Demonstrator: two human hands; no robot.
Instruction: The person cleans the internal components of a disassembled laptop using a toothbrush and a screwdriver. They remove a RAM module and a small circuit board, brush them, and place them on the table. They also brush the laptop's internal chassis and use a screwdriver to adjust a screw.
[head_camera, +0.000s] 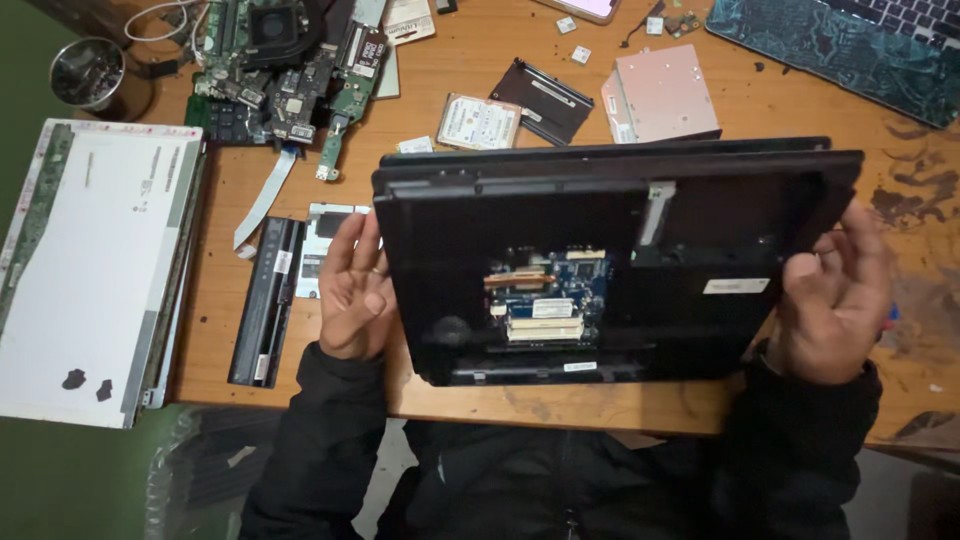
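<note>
I hold the black plastic laptop base (600, 270) upside down, my left hand (352, 290) and right hand (835, 300) each with an open-palmed grip pressed on an edge. Its cover is already off, leaving the blue circuit board (545, 295) bare between my grips; the long black battery (265, 300) lies out beside my left.

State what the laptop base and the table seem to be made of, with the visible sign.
Laptop base: looks like matte black plastic, with moulded edges and a dull sheen. Table: looks like wood or wood laminate, orange-brown with scuffed, stained patches. Left hand and right hand hold the base.
</note>
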